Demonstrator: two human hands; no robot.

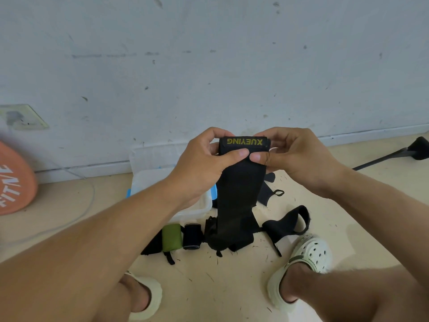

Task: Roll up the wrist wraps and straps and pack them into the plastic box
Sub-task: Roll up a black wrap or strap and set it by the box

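While both hands — left [204, 159], right [292, 156] — pinch the wrap's [239, 182] rolled top, its tail hangs before the box [151, 180].

Black wrist wrap [239, 189] hanging upright – top rolled, clear plastic box [160, 180] behind

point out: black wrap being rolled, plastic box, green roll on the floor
black wrap [239, 182], head view, on the flat hanging length below both hands.
plastic box [151, 180], head view, on its translucent left wall.
green roll [171, 237], head view, on the middle of its side.
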